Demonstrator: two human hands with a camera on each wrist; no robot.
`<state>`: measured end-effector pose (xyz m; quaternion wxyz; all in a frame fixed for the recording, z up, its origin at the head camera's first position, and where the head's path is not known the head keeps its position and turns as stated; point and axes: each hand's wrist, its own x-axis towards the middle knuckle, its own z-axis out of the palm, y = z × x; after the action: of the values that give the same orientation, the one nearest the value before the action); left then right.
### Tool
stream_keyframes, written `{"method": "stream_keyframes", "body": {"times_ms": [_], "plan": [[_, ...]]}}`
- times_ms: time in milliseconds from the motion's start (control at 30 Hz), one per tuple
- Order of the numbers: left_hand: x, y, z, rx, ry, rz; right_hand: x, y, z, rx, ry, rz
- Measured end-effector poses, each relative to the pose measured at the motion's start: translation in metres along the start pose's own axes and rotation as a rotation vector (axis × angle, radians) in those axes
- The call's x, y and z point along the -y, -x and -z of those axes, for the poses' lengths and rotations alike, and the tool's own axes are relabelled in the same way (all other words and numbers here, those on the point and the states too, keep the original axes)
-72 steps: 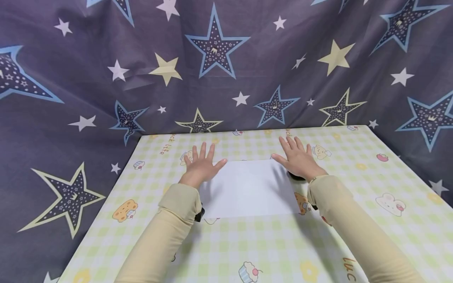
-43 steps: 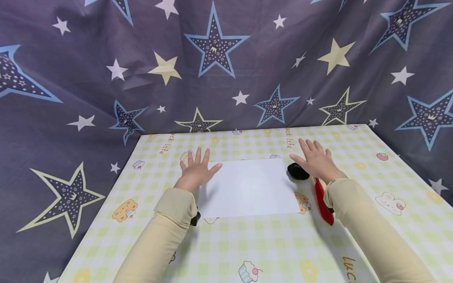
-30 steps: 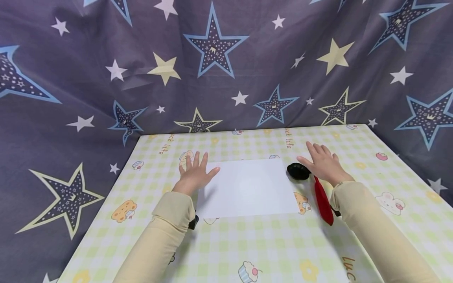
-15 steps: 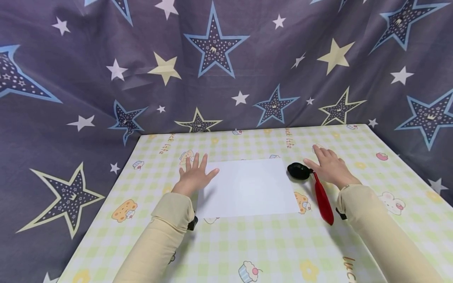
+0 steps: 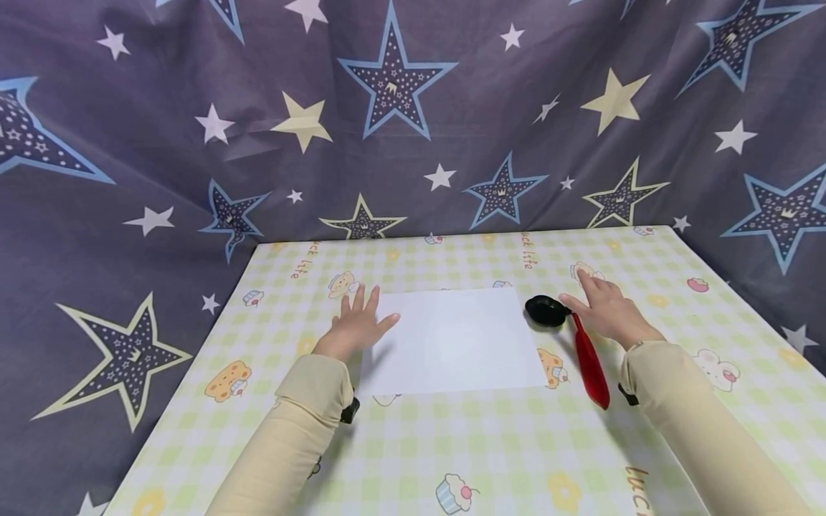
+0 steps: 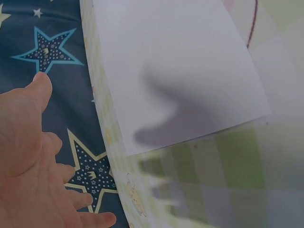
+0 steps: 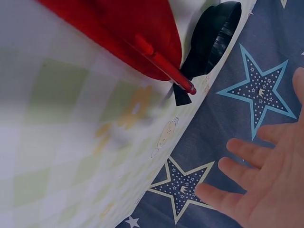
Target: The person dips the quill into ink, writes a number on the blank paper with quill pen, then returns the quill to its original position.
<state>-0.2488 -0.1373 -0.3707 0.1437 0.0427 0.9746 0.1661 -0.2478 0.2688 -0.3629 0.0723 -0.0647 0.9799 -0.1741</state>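
Note:
A white sheet of paper (image 5: 452, 344) lies flat on the checked tablecloth. My left hand (image 5: 355, 328) hovers at its left edge, fingers spread and holding nothing; its shadow falls across the paper in the left wrist view. My right hand (image 5: 613, 309) is held with extended fingers to the right of a black rounded object (image 5: 546, 311) with a short flared tail, the thumb close to that tail. Below it lies a long red object (image 5: 590, 365), narrow at the top and wide at the bottom. The right wrist view shows a thin red pen-like stick (image 7: 164, 64) along the red piece.
The table's cloth (image 5: 413, 444) has a pale green check with printed cartoons. Behind and to the sides hangs a dark curtain (image 5: 413, 172) with stars, right at the table's far edge. A black wrist strap piece (image 5: 350, 411) shows under the left sleeve.
My right hand has moved right and toward me from over the paper's far right corner, uncovering the black and red objects. My left hand has shifted slightly left and nearer. The paper stays put.

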Motion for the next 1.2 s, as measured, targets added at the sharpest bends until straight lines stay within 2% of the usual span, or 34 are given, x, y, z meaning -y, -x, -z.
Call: {"method": "stream_keyframes", "body": {"times_ms": [633,800,1200], "plan": [[0.012,0.001,-0.013,0.046,0.020,-0.020,-0.008,0.001,-0.012,0.002,-0.052,-0.021],[0.014,0.001,-0.019,0.081,0.026,-0.028,-0.010,0.001,-0.017,0.021,-0.067,-0.041],[0.014,0.003,-0.027,0.094,0.027,-0.029,-0.010,0.000,-0.024,0.068,-0.079,-0.053]]}}
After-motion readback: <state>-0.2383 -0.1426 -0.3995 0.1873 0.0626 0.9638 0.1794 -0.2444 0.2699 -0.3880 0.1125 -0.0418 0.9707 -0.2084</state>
